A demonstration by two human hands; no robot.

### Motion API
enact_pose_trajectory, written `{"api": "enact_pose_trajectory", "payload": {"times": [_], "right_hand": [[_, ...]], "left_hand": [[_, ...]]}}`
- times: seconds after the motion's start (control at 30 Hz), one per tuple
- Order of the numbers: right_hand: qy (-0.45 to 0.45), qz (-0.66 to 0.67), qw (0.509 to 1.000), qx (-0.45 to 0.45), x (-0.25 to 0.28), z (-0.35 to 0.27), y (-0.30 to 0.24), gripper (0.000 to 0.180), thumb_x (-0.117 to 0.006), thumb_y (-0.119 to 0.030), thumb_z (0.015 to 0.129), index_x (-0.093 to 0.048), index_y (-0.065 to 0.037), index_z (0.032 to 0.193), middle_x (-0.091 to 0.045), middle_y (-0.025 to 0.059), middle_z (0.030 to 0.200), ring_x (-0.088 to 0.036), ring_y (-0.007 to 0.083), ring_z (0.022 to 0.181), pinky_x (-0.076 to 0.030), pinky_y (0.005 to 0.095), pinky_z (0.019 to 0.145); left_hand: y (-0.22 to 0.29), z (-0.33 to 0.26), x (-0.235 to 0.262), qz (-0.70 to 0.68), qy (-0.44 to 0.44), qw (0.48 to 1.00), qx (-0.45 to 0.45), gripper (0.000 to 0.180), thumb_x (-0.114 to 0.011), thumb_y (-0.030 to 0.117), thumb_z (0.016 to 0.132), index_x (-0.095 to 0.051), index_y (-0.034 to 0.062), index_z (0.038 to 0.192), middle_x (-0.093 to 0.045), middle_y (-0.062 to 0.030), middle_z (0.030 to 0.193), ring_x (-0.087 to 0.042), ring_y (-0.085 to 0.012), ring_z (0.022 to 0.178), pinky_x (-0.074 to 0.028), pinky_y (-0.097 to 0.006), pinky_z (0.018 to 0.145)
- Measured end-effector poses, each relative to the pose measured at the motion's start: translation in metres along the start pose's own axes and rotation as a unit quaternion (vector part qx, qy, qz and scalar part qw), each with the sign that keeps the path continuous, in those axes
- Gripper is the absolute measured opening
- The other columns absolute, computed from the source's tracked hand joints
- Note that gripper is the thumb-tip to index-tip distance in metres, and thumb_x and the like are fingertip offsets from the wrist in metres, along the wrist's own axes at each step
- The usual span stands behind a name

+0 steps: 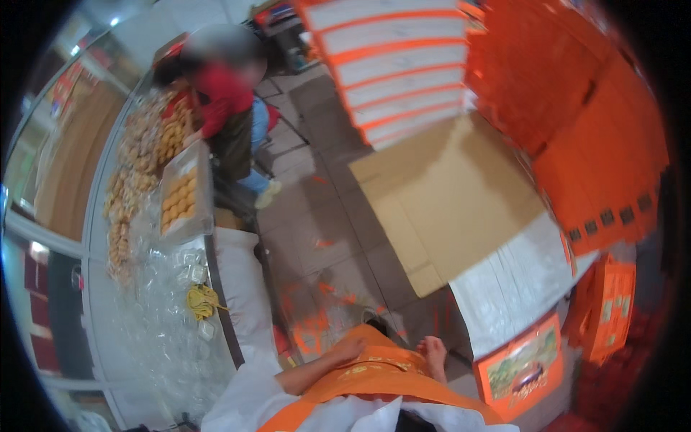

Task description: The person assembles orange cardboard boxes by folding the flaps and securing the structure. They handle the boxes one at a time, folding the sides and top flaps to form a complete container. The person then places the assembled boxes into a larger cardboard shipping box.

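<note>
Left hand (pixel 350 351) and right hand (pixel 434 353) grip flat orange box (pixel 378 374), fingers curled over its far edge. Big cardboard box (pixel 450 198) beyond fingertips. Tray of yellow cakes (pixel 181 196) far left, another person (pixel 223 108) beside it.

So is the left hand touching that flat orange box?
Touching. The head view shows the left hand resting on the upper edge of the flat orange box, with no gap visible between them.
</note>
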State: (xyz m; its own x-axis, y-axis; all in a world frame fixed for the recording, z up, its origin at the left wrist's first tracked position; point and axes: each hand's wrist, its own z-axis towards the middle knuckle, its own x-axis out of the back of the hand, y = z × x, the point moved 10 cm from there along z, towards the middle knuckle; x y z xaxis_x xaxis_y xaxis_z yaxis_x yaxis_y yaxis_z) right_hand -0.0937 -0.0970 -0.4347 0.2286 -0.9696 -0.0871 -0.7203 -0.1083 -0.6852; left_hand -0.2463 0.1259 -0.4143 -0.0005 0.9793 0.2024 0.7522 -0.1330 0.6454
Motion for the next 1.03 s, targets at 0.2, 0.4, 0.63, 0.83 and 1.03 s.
{"api": "enact_pose_trajectory", "payload": {"times": [0.2, 0.4, 0.63, 0.83, 1.03], "right_hand": [[-0.215, -0.180, 0.960, -0.004, -0.226, 0.066, -0.046, 0.021, -0.053, -0.019, 0.084, -0.051, -0.002, 0.096, -0.056, 0.0056, 0.080, -0.052, 0.0111, 0.065, -0.045, 0.0247, 0.058], [-0.119, -0.181, 0.974, -0.068, -0.288, 0.144, -0.114, 0.024, -0.052, -0.023, 0.084, -0.051, -0.006, 0.101, -0.056, 0.0043, 0.083, -0.052, 0.0095, 0.067, -0.044, 0.0218, 0.058], [-0.169, -0.216, 0.961, -0.029, -0.474, 0.251, -0.190, 0.024, -0.052, -0.025, 0.084, -0.050, -0.006, 0.100, -0.054, 0.0020, 0.078, -0.051, 0.0084, 0.065, -0.044, 0.0223, 0.058], [-0.393, -0.329, 0.852, 0.109, -0.794, 0.275, -0.288, 0.023, -0.048, -0.021, 0.087, -0.050, -0.004, 0.102, -0.054, 0.0025, 0.089, -0.052, 0.0102, 0.080, -0.043, 0.0226, 0.071], [-0.436, -0.293, 0.844, 0.112, -0.986, 0.339, -0.342, 0.026, -0.050, -0.020, 0.086, -0.049, -0.004, 0.106, -0.054, 0.0041, 0.095, -0.053, 0.0126, 0.082, -0.044, 0.0255, 0.078]], "left_hand": [[-0.049, -0.014, 0.179, -0.105, 0.221, 0.966, 0.080, 0.036, -0.047, 0.024, 0.081, -0.049, 0.0028, 0.110, -0.058, -0.0141, 0.100, -0.056, -0.0236, 0.089, -0.044, -0.033, 0.075], [-0.028, 0.053, 0.242, -0.184, 0.161, 0.969, -0.028, 0.040, -0.053, 0.028, 0.079, -0.049, 0.0048, 0.111, -0.059, -0.0146, 0.094, -0.058, -0.0231, 0.086, -0.044, -0.032, 0.073], [-0.054, 0.152, 0.421, -0.096, 0.172, 0.978, 0.073, 0.037, -0.051, 0.027, 0.080, -0.050, 0.0037, 0.109, -0.058, -0.0156, 0.096, -0.056, -0.0287, 0.090, -0.044, -0.038, 0.075], [-0.051, 0.156, 0.612, -0.282, 0.386, 0.877, 0.044, 0.036, -0.048, 0.025, 0.083, -0.048, 0.0014, 0.111, -0.057, -0.0166, 0.099, -0.056, -0.0273, 0.089, -0.043, -0.035, 0.076], [-0.044, 0.237, 0.724, -0.299, 0.284, 0.909, 0.067, 0.043, -0.047, 0.028, 0.084, -0.045, 0.0004, 0.116, -0.052, -0.0162, 0.111, -0.050, -0.0223, 0.103, -0.037, -0.031, 0.087]]}}
